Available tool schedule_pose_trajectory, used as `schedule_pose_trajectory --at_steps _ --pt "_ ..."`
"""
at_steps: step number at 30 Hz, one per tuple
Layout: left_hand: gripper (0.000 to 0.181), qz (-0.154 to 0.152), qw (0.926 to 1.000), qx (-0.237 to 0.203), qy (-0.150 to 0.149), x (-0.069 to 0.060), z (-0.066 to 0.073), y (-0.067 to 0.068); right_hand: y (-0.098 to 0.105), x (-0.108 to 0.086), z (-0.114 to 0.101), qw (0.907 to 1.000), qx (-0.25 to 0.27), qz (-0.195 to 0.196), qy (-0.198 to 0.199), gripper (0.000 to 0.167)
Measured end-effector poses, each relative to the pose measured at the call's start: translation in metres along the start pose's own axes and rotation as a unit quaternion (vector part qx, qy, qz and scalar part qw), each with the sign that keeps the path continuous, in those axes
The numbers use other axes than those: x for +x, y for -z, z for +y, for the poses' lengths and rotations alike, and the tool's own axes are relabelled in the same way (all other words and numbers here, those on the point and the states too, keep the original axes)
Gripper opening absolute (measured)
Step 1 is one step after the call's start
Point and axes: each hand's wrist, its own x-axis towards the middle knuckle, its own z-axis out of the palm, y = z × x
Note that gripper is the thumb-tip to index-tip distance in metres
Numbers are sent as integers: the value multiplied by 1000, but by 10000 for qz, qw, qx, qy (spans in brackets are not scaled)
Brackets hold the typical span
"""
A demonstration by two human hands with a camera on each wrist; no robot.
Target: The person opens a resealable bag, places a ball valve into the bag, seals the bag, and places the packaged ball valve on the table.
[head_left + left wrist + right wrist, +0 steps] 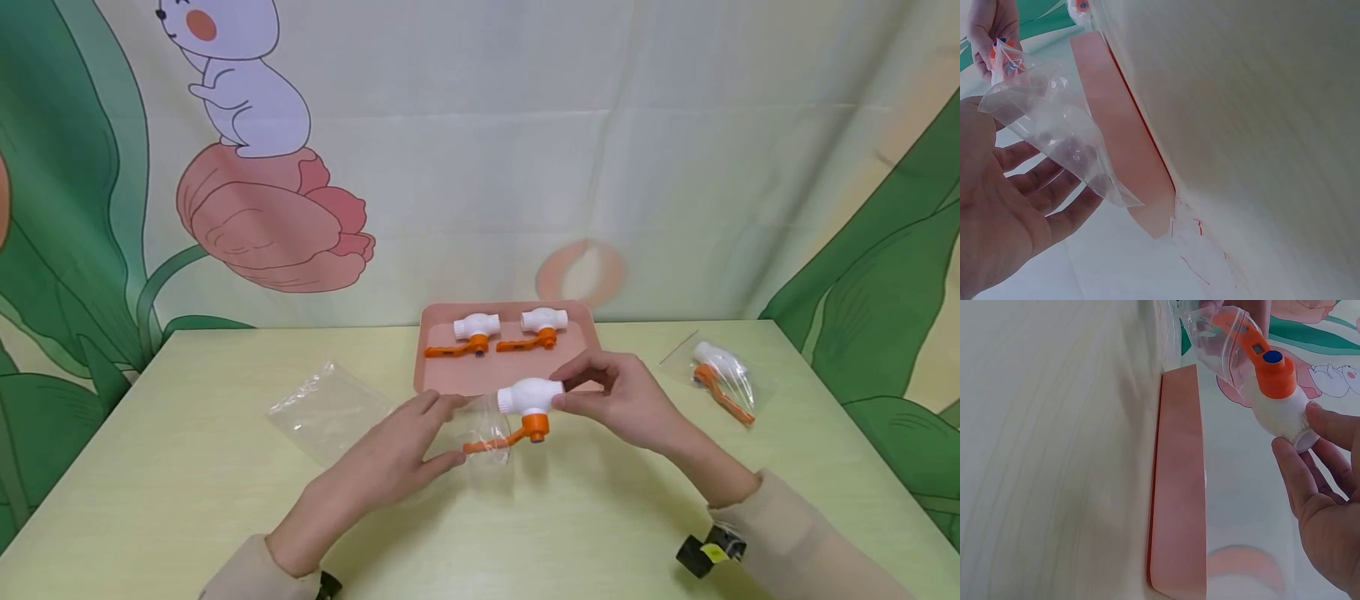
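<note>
Two valves (476, 326) bare in tray (442, 377), seemingly done; right grip (626, 402) pinches third valve (531, 397), partly inside bag (1063, 122) left grip (397, 450) holds; fourth valve (721, 361), right, bagged, seemingly remaining.

Backdrop (480, 183): pale cloth, creased, upper frame. Printed animal (262, 104), whitish, upper L, seated on pink flower (262, 221). Green leaves (892, 317), L & R edges. Pink ring (551, 275), slightly R of ctr. Table (585, 525): pale yellow-grn., faint grain, lower frame.
</note>
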Motion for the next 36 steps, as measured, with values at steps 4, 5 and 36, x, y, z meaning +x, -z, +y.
schedule_pose_trajectory --at_steps 4,5,36 --pt "57 83 9999 -45 -34 -1 0 0 -2 0 0 9998 -183 16 -69 18" --pt "57 96 9999 -32 -29 -2 0 0 -2 0 0 9997 -245 36 -87 18" --pt "60 311 9989 -233 -255 0 7 -3 -18 -2 -5 9994 -272 119 -150 19"
